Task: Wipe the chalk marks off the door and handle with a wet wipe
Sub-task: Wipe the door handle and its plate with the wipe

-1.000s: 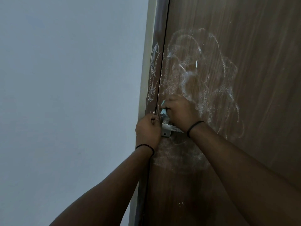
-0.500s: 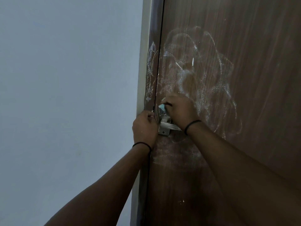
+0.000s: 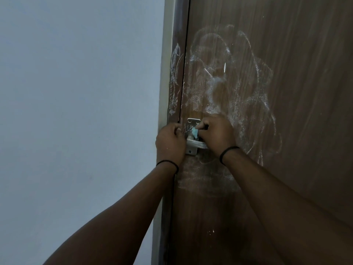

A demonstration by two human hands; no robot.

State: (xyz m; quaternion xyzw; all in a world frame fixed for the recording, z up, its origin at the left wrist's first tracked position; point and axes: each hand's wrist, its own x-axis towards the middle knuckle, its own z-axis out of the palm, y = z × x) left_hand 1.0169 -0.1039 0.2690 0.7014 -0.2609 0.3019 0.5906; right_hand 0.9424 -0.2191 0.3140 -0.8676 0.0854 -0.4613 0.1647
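Right now the right hand [image 3: 216,135] is pinching a small pale blue wipe [image 3: 195,132] in curled fingers [image 3: 202,124], and is pressing it against the metal plate [image 3: 193,122] just above the handle [image 3: 196,144]. Thin chalk strokes are showing on that plate between the two hands. Beside it, the left hand [image 3: 170,142] is sitting at the door's edge with its fingers curled in by the plate; whether they are clenched on anything I cannot tell, since the back of the hand is hiding them. Both wrists are wearing a thin black band [image 3: 228,150]. White chalk marks [image 3: 236,88] are spreading in loops and smears over the brown door [image 3: 296,92] above and to the right of the handle, with a fainter smudged patch lying below it. More scribbles are running down the dark frame [image 3: 176,77] left of the door gap. A pale grey wall [image 3: 76,111] is filling the left side of the view
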